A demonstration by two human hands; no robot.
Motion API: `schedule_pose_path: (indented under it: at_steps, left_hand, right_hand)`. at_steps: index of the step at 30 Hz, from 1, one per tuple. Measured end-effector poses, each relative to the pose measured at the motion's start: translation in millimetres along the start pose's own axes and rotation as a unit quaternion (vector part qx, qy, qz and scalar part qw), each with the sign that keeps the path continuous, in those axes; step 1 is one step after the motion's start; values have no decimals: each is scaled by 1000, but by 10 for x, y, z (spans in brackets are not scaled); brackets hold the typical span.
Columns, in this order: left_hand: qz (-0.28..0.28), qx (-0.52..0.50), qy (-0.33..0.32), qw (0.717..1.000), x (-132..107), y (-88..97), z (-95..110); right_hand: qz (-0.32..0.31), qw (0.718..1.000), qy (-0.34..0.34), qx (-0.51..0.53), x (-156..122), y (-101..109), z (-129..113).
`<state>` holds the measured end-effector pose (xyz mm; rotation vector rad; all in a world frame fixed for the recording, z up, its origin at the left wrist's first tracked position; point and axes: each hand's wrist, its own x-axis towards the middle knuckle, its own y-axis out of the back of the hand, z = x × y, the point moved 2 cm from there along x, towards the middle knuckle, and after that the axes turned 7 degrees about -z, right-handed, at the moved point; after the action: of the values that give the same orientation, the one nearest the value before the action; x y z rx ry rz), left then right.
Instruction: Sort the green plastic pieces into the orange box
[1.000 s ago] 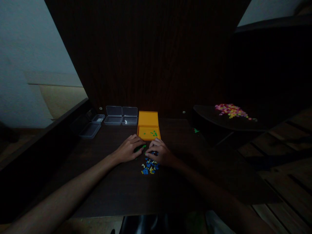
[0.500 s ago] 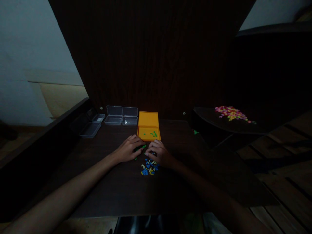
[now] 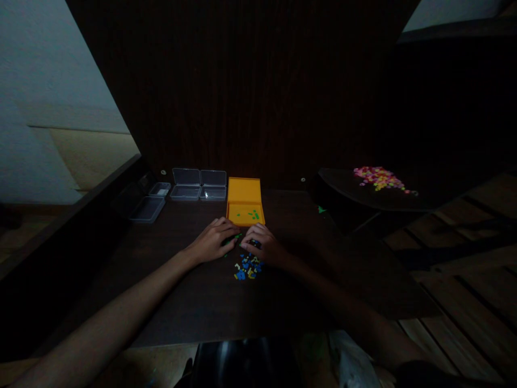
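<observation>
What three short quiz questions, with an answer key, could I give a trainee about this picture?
1. Multiple choice: what colour are the small pieces inside the open yellow rectangular plastic box? (a) blue (b) green (c) pink
2. True or false: the heap of tiny pink, red and yellow pieces lies on the dark curved shelf at the right.
3. Which hand is nearer the mixed small blue, yellow and cream pieces on the dark wooden table?

Key: 1: b; 2: true; 3: the right hand.

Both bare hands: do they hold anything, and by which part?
Cannot be told: left hand curls beside small green pieces, right hand beside small blue and yellow pieces; the dim view hides any hold.
</observation>
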<state>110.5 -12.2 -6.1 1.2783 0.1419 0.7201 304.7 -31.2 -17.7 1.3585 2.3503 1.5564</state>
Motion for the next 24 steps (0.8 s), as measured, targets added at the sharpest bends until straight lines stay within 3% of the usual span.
schedule_pose_path:
  at_steps: [6, 11, 17, 24]
  left_hand:
    - [-8, -12, 9, 1000, 0, 1, 9]
    - [8, -46, 21, 999, -10, -1, -5]
    - [12, -70, 35, 997, 1, -24, -25]
    - [15, -74, 39, 996, 16, -45, -34]
  right_hand:
    - [35, 999, -12, 36, 14, 108, 80]
    - [72, 997, -24, -30, 265, 280, 312]
    - [-70, 989, -44, -126, 634, 314, 549]
    - [-135, 975, -48, -170, 736, 230, 579]
